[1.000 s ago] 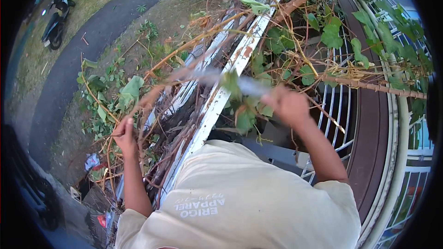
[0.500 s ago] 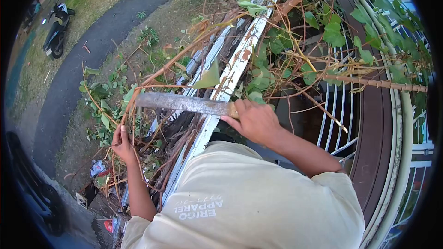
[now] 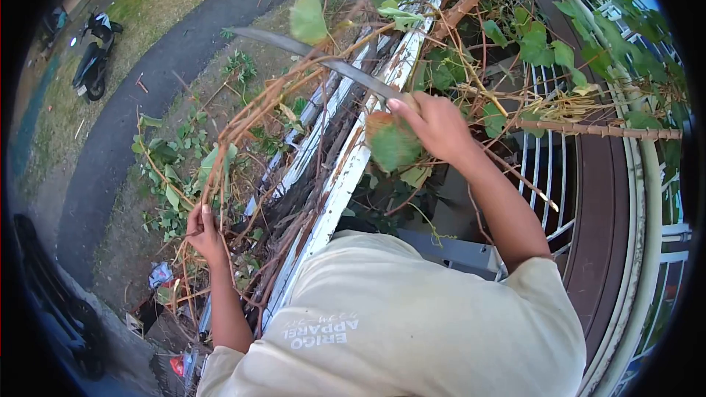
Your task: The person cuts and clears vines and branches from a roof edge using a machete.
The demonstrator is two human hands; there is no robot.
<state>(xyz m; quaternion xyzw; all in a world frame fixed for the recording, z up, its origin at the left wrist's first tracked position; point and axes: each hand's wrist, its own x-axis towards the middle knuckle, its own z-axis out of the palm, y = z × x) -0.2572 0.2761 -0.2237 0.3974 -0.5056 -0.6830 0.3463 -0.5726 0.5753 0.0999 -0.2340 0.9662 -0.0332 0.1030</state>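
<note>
My right hand (image 3: 439, 129) is closed around the handle of a machete (image 3: 360, 79). Its long grey blade points up and left, crossing the vine stems just below a large pale leaf (image 3: 308, 16). A blurred green-brown leaf (image 3: 392, 141) hangs beside that hand. Lower left, my left hand (image 3: 206, 234) grips a brown vine stem (image 3: 239, 126) between thumb and fingers. From there the stem bends up and right toward the blade.
A white beam with peeling paint (image 3: 353, 173) runs diagonally before me, dry branches lying along its left side. Thick cut branches (image 3: 471, 1) and leafy vines cover the upper right, over white metal bars (image 3: 540, 176). Far below are a dark path (image 3: 110, 132) and a parked motorbike (image 3: 94, 59).
My right hand has moved up and right with the machete, and the blade now slants upward, higher along the vine. My left hand still holds the stem, slightly lower.
</note>
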